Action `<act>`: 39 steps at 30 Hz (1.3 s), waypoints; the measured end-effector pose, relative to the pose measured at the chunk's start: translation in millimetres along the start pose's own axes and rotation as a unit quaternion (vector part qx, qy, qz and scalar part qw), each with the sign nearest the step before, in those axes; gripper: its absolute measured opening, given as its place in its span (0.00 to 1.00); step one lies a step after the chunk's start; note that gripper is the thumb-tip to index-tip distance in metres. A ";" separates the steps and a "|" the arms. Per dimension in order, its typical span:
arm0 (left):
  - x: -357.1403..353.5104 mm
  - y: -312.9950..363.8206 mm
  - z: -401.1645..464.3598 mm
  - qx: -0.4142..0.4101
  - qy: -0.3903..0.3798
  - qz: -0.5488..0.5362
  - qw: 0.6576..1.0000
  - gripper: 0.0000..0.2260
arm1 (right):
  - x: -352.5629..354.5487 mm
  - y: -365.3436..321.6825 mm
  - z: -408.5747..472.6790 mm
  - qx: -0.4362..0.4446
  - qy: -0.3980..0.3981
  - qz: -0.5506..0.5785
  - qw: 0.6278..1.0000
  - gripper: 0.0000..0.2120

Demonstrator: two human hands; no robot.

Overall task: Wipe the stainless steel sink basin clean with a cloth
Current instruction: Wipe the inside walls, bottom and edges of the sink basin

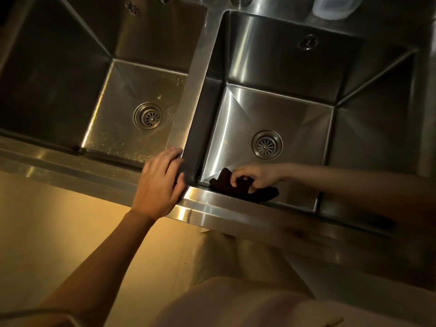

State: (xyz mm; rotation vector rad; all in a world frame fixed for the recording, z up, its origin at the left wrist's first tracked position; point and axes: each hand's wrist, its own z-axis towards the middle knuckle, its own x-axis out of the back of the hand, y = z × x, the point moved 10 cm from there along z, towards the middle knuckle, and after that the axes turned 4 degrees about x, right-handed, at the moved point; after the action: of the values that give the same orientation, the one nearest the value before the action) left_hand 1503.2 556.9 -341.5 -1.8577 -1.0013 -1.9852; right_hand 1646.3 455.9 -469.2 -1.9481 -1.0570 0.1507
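The right stainless steel sink basin (295,114) has a round drain (266,144) in its floor. A dark crumpled cloth (238,188) lies in the basin's near left corner, against the front wall. My right hand (256,175) reaches down into the basin and grips the cloth with curled fingers. My left hand (160,182) rests flat on the front rim, at the near end of the divider (191,74) between the two basins, fingers straight.
A second basin (70,74) with its own drain (148,116) lies to the left. A translucent plastic container (335,7) stands on the back ledge at top right. Faucet parts show at the top edge. The front rim (236,213) runs across below my hands.
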 end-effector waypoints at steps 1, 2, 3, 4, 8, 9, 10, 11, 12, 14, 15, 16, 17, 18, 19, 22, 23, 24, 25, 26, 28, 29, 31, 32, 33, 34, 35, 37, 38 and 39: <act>0.8 1.3 -0.1 -0.001 -0.001 0.005 1.000 0.16 | 5.6 -11.9 -13.9 0.014 0.002 -0.006 1.000 0.21; 0.7 1.4 0.0 -0.001 -0.004 0.011 1.000 0.16 | 10.6 -23.0 -26.0 0.027 0.004 -0.013 1.000 0.21; 0.9 1.7 0.0 0.000 -0.008 0.021 1.000 0.17 | 15.3 -33.4 -37.2 0.038 0.005 -0.020 0.999 0.21; 2.2 3.6 -0.2 0.002 -0.009 0.033 0.999 0.17 | 18.6 -42.8 -48.3 0.050 0.007 -0.032 0.998 0.21; 14.6 19.9 -1.2 0.002 0.029 0.045 0.999 0.17 | 20.2 -49.6 -65.3 0.066 0.014 -0.113 0.991 0.21; 19.5 27.1 -1.7 -0.002 0.050 0.034 0.998 0.16 | 17.9 -42.7 -63.1 0.062 0.011 -0.116 0.991 0.21; 23.7 36.0 -2.2 -0.011 0.071 0.024 0.997 0.16 | 14.3 -33.4 -58.5 0.055 0.007 -0.115 0.992 0.21; 26.6 46.1 -2.4 -0.021 0.089 0.015 0.996 0.15 | 9.6 -22.1 -52.1 0.044 0.000 -0.110 0.993 0.21; 27.7 56.9 -2.1 -0.030 0.102 0.009 0.994 0.14 | 3.9 -9.2 -44.2 0.029 -0.009 -0.104 0.994 0.21; 23.0 78.3 -0.7 -0.040 0.108 -0.001 0.993 0.14 | -8.5 18.6 -23.9 -0.007 -0.027 -0.100 0.995 0.22; 17.2 87.7 0.0 -0.042 0.102 -0.003 0.994 0.13 | -14.3 32.1 -12.7 -0.023 -0.033 -0.102 0.994 0.22; 9.5 96.0 0.6 -0.042 0.091 -0.004 0.995 0.13 | -20.0 44.8 -2.1 -0.039 -0.039 -0.105 0.993 0.22; 0.6 102.5 0.5 -0.040 0.079 -0.005 0.996 0.13 | -25.1 56.8 7.5 -0.053 -0.044 -0.109 0.992 0.23; -8.3 106.9 -0.6 -0.037 0.067 -0.005 0.997 0.12 | -29.1 68.1 15.7 -0.066 -0.045 -0.110 0.991 0.23; -16.6 109.9 -2.6 -0.035 0.059 -0.004 0.998 0.13 | -32.4 78.8 22.1 -0.079 -0.044 -0.109 0.990 0.24; -34.1 112.8 -9.3 -0.028 0.046 -0.004 0.999 0.13 | -39.0 100.2 30.1 -0.099 -0.037 -0.088 0.991 0.24; -38.0 113.3 -10.5 -0.026 0.042 -0.004 0.999 0.14 | -39.3 101.3 29.7 -0.095 -0.036 -0.086 0.991 0.23; -41.5 114.0 -10.8 -0.027 0.039 -0.002 0.999 0.14 | -39.0 99.9 27.3 -0.089 -0.036 -0.088 0.991 0.23; -44.3 114.6 -10.9 -0.029 0.037 0.000 0.999 0.13 | -38.2 96.4 23.5 -0.082 -0.036 -0.091 0.992 0.23; -46.5 114.8 -10.7 -0.030 0.035 0.002 0.999 0.13 | -36.7 91.5 18.2 -0.073 -0.034 -0.090 0.993 0.23; -48.2 112.5 -10.1 -0.026 0.032 -0.002 0.999 0.14 | -30.9 76.6 3.4 -0.047 -0.032 -0.078 0.995 0.23; -48.4 110.3 -9.9 -0.020 0.030 -0.006 0.999 0.14 | -26.1 66.7 -6.2 -0.034 -0.030 -0.066 0.997 0.22; -49.5 107.4 -10.3 -0.009 0.023 -0.007 1.000 0.14 | -15.0 44.3 -27.3 -0.012 -0.027 -0.038 0.999 0.22; -49.7 107.4 -10.3 -0.007 0.020 -0.006 1.000 0.14 | -10.1 33.1 -37.9 -0.004 -0.029 -0.025 0.999 0.21; -49.3 108.0 -10.2 -0.007 0.019 -0.005 1.000 0.13 | -5.3 22.1 -47.9 0.003 -0.034 -0.013 0.999 0.21; -48.7 109.0 -9.7 -0.007 0.017 -0.004 1.000 0.13 | -0.7 11.3 -57.9 0.009 -0.038 -0.008 0.999 0.21; -48.2 109.9 -9.0 -0.008 0.016 -0.002 1.000 0.13 | 3.8 1.9 -66.5 0.015 -0.041 -0.008 0.999 0.21; -47.6 110.6 -8.5 -0.008 0.013 0.005 1.000 0.13 | 9.7 -11.4 -78.2 0.024 -0.042 -0.009 0.999 0.22; -47.8 110.4 -8.8 -0.007 0.011 0.007 1.000 0.14 | 10.4 -14.4 -80.5 0.025 -0.043 -0.008 0.999 0.22; -47.8 110.0 -9.2 -0.005 0.010 0.007 1.000 0.14 | 10.1 -14.8 -79.9 0.024 -0.045 -0.007 0.999 0.22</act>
State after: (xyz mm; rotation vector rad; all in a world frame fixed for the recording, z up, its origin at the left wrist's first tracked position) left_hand 1570.0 457.4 -352.2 -1.8403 -0.9715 -2.0002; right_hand 1681.4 415.3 -407.4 -1.9045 -1.1148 0.2554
